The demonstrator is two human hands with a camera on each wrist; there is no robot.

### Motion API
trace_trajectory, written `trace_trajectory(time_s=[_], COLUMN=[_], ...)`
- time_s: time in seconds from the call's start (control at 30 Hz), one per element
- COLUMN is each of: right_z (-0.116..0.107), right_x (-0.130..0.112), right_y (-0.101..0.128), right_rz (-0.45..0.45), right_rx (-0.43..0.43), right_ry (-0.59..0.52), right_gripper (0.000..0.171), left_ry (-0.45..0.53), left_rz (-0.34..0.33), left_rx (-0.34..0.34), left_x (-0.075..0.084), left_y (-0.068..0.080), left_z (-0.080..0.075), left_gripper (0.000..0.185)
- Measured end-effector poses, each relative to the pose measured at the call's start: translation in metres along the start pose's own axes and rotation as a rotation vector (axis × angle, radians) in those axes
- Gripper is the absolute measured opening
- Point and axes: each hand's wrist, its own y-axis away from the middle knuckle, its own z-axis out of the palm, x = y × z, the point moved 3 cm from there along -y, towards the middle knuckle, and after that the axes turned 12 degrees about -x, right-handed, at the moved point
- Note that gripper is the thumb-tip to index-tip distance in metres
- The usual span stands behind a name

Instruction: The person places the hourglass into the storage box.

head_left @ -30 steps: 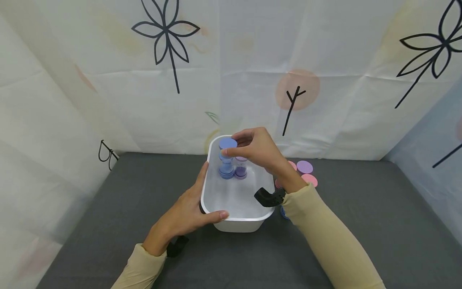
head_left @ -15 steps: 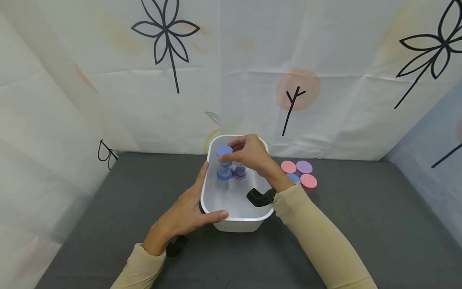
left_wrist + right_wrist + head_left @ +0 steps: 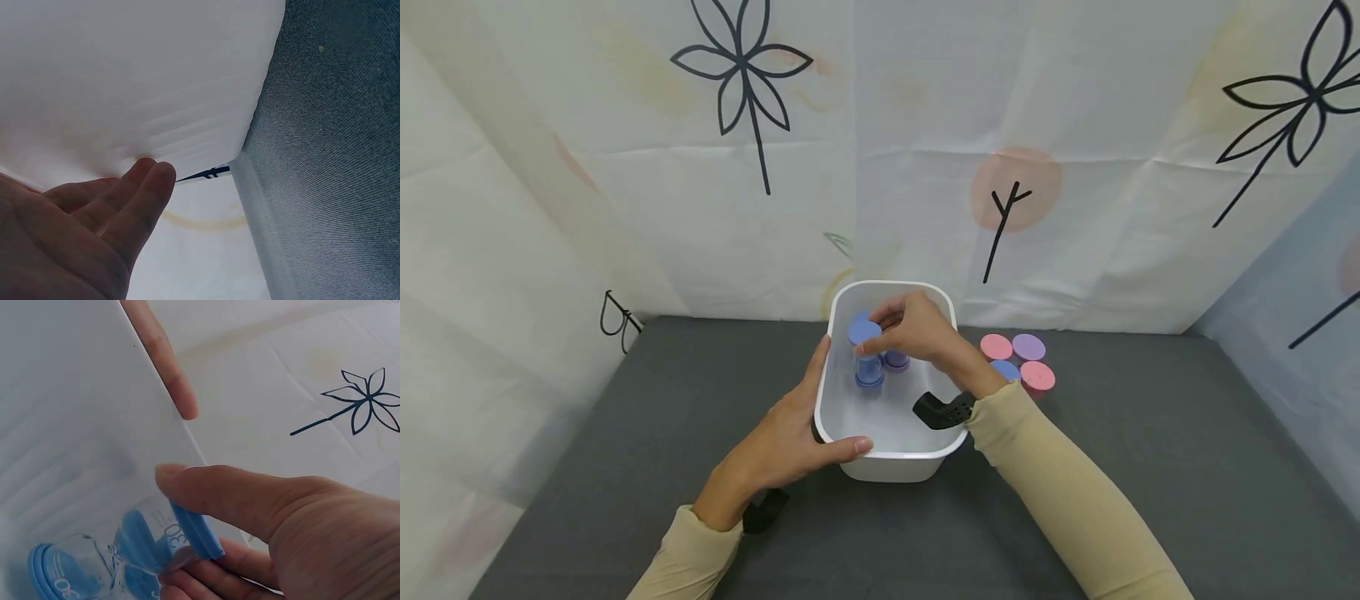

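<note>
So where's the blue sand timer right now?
In the head view, the blue sand timer is inside the white tub, gripped by the right hand, beside a purple timer.

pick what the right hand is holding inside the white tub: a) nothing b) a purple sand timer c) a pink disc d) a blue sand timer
d: the right hand pinches the top cap of the blue sand timer inside the white tub.

White tub [image 3: 891, 467], blue hourglass [image 3: 868, 354] (purple one [image 3: 896, 359] beside), grey mat [image 3: 1150, 467].
</note>
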Motion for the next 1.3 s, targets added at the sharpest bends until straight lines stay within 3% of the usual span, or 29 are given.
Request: trace_trajectory(time_s=[0.5,1.3], right_z=[-0.0011,0.0031], right_x=[-0.0007,-0.0002], right_y=[0.0050,0.0026], right_rz=[0.044,0.055], right_rx=[0.006,-0.101], right_ry=[0.174,0.163], right_gripper=[0.050,0.052], left_ry=[0.025,0.047], left_rz=[0.007,-0.009], left_rx=[-0.017,-0.017], left_x=[0.0002,-0.0001], left_y=[-0.0004,0.0000], left_z=[-0.0002,-0.0005], left_gripper=[0.122,0.122])
